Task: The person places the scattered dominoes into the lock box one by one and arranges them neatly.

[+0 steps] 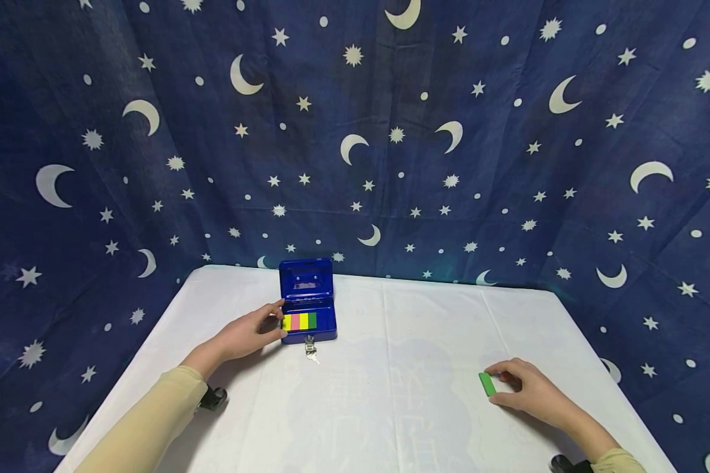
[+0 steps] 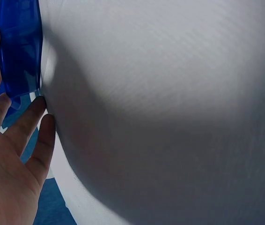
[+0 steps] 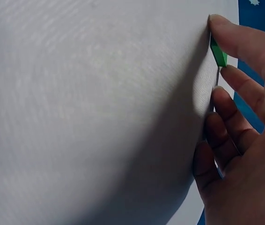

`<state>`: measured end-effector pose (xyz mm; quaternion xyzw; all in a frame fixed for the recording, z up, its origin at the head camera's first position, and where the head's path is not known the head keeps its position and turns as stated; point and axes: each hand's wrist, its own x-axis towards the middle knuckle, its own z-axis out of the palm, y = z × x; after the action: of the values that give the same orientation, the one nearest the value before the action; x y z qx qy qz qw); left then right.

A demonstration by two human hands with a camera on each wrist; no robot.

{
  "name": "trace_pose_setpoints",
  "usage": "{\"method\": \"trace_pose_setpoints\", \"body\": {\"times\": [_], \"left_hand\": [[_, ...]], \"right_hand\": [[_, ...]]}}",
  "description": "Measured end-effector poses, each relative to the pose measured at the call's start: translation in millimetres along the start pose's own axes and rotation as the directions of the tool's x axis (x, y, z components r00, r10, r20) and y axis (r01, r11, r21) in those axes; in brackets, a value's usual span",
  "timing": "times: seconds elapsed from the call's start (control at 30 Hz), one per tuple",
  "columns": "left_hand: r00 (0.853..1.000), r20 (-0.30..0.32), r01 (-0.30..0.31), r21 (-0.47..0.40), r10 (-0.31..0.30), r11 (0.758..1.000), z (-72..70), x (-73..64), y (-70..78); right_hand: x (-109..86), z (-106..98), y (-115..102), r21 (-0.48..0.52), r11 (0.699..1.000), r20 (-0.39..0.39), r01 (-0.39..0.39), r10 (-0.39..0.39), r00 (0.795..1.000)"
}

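Observation:
A blue metal cash box (image 1: 327,322) stands with its lid (image 1: 306,279) raised. Side by side inside it lie several coloured blocks (image 1: 300,321): yellow, pink, yellow and green. My left hand (image 1: 242,336) is at the box's left side, thumb near the front corner and index finger near the hinge. In the left wrist view, the thumb and fingers are spread against the blue side wall (image 2: 21,51). Over on the right, my right hand (image 1: 529,392) pinches a small flat green block (image 1: 487,384) by its two ends, between thumb and index finger, at the white tabletop.
Keys (image 1: 312,357) hang from the lock at the front of the box. A white cloth (image 1: 390,374) covers the table. Behind and on both sides hangs a dark blue curtain (image 1: 390,171) with moons and stars, reaching the table's far edge.

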<state>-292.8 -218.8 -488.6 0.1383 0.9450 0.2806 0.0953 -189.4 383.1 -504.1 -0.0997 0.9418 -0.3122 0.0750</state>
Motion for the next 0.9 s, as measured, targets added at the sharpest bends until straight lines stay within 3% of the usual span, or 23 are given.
{"method": "trace_pose_setpoints", "body": {"times": [0.27, 0.57, 0.9], "left_hand": [[1.0, 0.003, -0.001, -0.001, 0.001, 1.0, -1.3, -1.1, 1.5], [0.999, -0.004, -0.042, 0.003, 0.042, 0.999, -2.6, -2.2, -0.2], [0.999, 0.001, -0.033, 0.001, 0.033, 0.999, -2.8, -1.7, 0.0]], "right_hand": [[-2.2, -2.7, 3.2, 0.053, 0.998, 0.035, 0.022, -0.023, 0.999], [-3.8, -3.0, 2.9, 0.039, 0.998, 0.015, -0.04, 0.039, 0.999], [-4.5, -4.6, 2.3, 0.059, 0.998, 0.011, -0.002, 0.002, 1.0]]}}
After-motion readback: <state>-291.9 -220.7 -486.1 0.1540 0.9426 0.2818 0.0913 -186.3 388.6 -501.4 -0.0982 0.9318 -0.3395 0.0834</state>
